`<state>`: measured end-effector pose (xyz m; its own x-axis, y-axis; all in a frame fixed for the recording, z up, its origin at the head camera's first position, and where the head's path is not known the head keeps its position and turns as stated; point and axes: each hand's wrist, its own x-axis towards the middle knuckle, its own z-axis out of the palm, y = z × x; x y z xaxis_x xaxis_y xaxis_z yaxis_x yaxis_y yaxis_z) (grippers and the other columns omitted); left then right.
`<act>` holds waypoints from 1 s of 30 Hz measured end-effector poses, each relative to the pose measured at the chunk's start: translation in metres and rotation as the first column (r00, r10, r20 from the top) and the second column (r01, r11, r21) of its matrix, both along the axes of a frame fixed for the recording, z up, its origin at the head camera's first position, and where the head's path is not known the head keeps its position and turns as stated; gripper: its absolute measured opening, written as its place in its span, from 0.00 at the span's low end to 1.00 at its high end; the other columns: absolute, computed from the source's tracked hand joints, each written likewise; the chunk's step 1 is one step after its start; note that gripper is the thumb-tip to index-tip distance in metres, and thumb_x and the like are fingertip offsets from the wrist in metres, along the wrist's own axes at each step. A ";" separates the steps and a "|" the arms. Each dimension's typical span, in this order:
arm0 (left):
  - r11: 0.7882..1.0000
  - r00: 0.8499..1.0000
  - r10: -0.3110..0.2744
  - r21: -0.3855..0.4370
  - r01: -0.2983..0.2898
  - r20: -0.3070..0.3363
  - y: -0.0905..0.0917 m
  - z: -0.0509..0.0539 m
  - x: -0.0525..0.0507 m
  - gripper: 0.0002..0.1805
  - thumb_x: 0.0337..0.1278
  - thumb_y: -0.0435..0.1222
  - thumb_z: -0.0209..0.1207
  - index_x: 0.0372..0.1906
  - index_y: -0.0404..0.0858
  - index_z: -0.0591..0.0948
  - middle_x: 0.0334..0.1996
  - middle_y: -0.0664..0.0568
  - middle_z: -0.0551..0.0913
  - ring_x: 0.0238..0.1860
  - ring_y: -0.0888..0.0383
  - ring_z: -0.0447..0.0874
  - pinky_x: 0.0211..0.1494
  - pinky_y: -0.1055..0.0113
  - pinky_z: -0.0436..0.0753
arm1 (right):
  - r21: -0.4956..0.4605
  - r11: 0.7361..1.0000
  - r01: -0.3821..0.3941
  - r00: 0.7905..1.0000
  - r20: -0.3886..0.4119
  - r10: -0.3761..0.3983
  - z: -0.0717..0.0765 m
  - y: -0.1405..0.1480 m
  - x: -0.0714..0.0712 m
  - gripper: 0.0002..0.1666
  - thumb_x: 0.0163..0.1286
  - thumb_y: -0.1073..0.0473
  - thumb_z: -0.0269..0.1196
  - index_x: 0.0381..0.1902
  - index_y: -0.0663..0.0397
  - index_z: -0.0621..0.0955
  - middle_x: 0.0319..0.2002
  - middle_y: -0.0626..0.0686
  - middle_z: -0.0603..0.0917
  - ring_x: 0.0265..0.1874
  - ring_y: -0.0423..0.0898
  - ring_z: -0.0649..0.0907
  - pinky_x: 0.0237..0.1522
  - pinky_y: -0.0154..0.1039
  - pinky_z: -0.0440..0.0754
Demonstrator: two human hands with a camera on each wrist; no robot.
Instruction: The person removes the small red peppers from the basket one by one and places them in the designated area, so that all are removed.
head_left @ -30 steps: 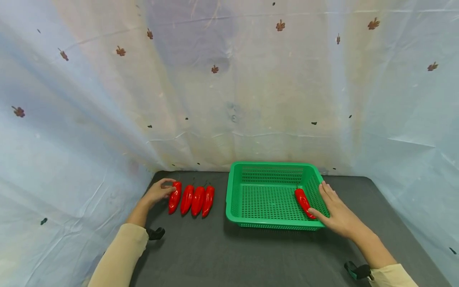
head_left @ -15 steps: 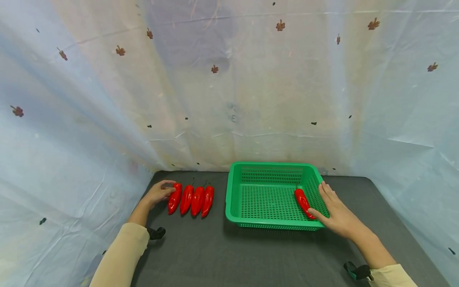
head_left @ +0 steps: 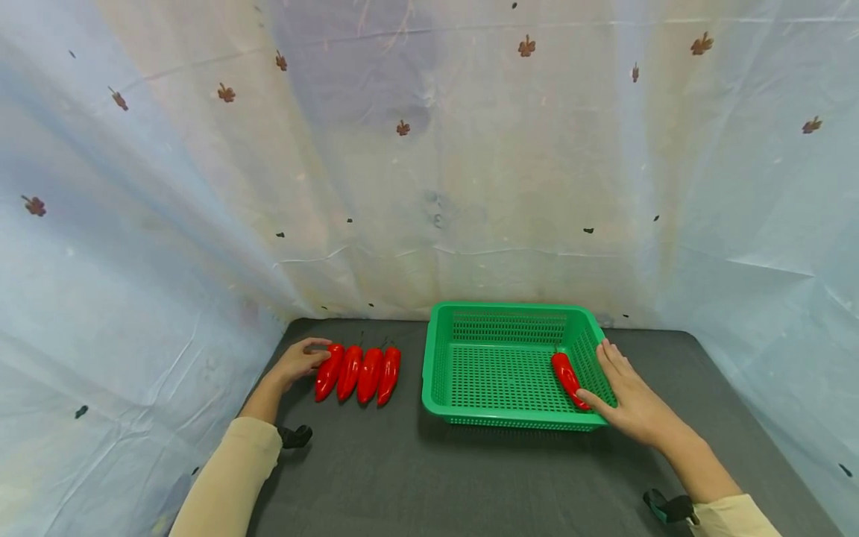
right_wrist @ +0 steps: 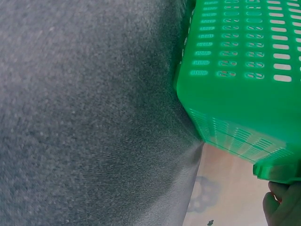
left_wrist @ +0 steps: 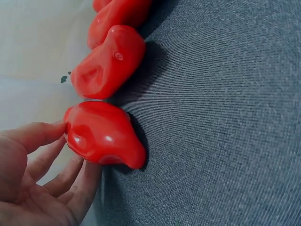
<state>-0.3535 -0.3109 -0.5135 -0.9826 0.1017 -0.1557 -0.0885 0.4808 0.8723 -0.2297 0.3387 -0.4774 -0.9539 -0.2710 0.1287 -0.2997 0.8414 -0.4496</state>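
My left hand (head_left: 300, 361) holds the leftmost red chili pepper (head_left: 328, 373) near its upper end. In the left wrist view, the thumb and fingers (left_wrist: 43, 133) touch different sides of this pepper (left_wrist: 101, 134), which rests on the table. Several more red chili peppers (head_left: 369, 375) lie in a row just to its right. My right hand (head_left: 634, 399) rests on the right rim of the green plastic basket (head_left: 510, 415), fingers straight. Its thumb reaches over the front right corner, beside another red chili pepper (head_left: 567, 379) lying inside. The right wrist view shows mostly the basket's outer wall (right_wrist: 240, 106).
The dark grey cloth-covered table (head_left: 470, 477) extends in front of the basket and between the arms. A pale printed curtain (head_left: 470, 186) hangs behind the table and along both sides. Black straps (head_left: 295, 436) sit on both wrists.
The leftmost pepper's upper end has tilted right, now close against its neighbour, with my left hand still on it. The right hand and basket have stayed in place.
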 end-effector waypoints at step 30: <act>0.956 0.981 0.030 -0.282 -0.085 -0.193 0.021 0.030 0.004 0.25 0.81 0.41 0.58 0.71 0.29 0.75 0.66 0.27 0.79 0.61 0.32 0.82 0.57 0.44 0.85 | -0.016 1.000 -0.013 1.000 0.006 0.014 0.000 0.001 0.001 0.61 0.81 0.35 0.61 0.87 0.66 0.43 0.87 0.67 0.38 0.85 0.70 0.41 0.78 0.76 0.47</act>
<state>-0.3494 -0.2895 -0.4835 -0.9996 0.0222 0.0144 0.0260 0.7123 0.7014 -0.2289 0.3393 -0.4773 -0.9510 -0.2817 0.1277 -0.3083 0.8298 -0.4651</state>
